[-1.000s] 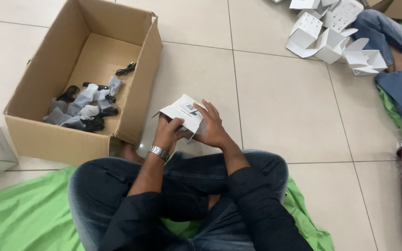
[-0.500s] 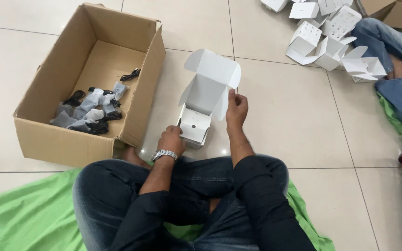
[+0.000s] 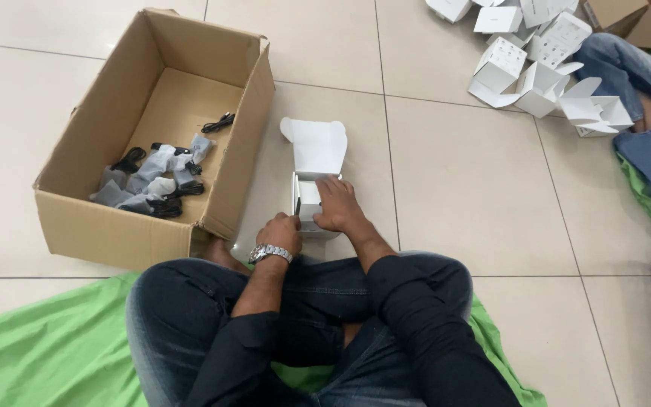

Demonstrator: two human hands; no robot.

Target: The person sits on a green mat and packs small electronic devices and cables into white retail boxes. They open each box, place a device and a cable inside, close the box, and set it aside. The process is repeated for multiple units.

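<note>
We took the large brown cardboard carton as our landmark: it stood open-topped on the pale tiled floor, its flaps up, and in its bottom lay a loose heap of grey-wrapped bundles with black cables, with one black cable lying alone further back. Just to the right of the carton, near its right wall, sat the small white box we were working on. It was a plain folding carton, upright on the floor, its lid flap standing open and tilted away from us, with rounded tuck ears at the top corners; the inside looked white and bare (we could not see to its bottom).

Our left hand was curled against the box's near left side, fingers closed around that lower edge. Our right hand lay flat over the open mouth, fingers spread and pressing down on the top rim rather than gripping it.

Far to the right of the carton, a pile of empty white boxes lay scattered with flaps open, beside another person's jeans-clad legs. Below the carton, a green cloth spread under our crossed legs.
</note>
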